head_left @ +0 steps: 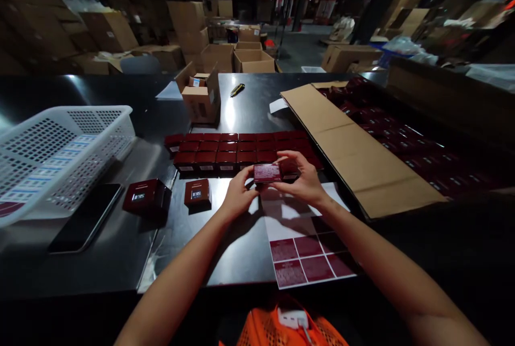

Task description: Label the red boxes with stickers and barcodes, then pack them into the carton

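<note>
In front of my chest I hold a small dark red box with fine pale print on the face turned to me. My left hand pinches its left end between thumb and fingers. Around its right side curve the thumb and fingers of my right hand. Below them lies a sheet of dark red labels, partly covered by my right forearm. Just behind my hands, similar dark red boxes stand in close rows. To the left, a loose box and a larger-looking one show white lettering.
A white plastic basket holding label sheets stands at left, beside a black phone. Farther back are an open small carton and a utility knife. On the right, a large open carton contains many dark red boxes.
</note>
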The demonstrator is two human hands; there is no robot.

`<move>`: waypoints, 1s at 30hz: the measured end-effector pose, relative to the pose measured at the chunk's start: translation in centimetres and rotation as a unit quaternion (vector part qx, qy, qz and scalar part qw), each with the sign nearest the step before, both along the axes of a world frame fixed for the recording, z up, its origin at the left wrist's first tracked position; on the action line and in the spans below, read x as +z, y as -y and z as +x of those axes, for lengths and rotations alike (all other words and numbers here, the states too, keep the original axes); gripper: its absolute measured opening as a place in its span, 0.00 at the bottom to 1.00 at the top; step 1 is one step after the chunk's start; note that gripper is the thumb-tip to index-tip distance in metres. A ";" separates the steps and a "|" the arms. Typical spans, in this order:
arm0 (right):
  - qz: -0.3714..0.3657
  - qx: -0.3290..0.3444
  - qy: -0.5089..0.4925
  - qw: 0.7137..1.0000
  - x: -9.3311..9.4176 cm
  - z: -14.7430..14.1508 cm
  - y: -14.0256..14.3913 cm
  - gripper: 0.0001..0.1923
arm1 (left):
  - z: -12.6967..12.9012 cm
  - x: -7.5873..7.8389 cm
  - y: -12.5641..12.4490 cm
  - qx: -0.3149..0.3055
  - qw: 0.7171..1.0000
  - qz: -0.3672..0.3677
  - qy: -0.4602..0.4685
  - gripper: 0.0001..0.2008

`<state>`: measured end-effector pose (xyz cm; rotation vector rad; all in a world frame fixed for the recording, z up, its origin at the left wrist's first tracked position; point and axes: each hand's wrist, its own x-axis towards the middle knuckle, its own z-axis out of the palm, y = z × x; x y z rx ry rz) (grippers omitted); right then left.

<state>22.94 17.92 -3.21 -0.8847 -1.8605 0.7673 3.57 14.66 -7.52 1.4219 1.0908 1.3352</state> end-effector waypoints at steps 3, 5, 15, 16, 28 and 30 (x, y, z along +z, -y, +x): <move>0.016 -0.005 0.021 1.000 0.3 -0.8 -0.2 0.40 | 0.4 -0.3 -0.1 -0.052 0.992 -0.084 0.080 0.18; 0.023 -0.007 0.072 0.997 0.7 -1.1 -0.4 0.34 | 0.3 -0.4 -0.2 -0.074 0.988 -0.110 0.078 0.19; 0.158 -0.031 0.297 0.941 -0.2 0.4 -1.2 0.23 | -1.7 0.8 0.1 0.099 0.903 0.002 -0.417 0.11; 0.169 -0.056 0.321 0.930 -0.5 0.6 -1.2 0.23 | -1.4 0.6 0.1 0.094 0.895 0.032 -0.434 0.08; 0.046 -0.078 0.374 0.923 0.4 7.9 2.9 0.29 | -0.4 -1.5 -0.3 0.037 0.892 0.142 -0.428 0.23; 0.005 -0.026 0.392 0.919 -0.4 10.1 4.6 0.28 | -0.5 -1.0 0.0 0.076 0.882 0.135 -0.444 0.14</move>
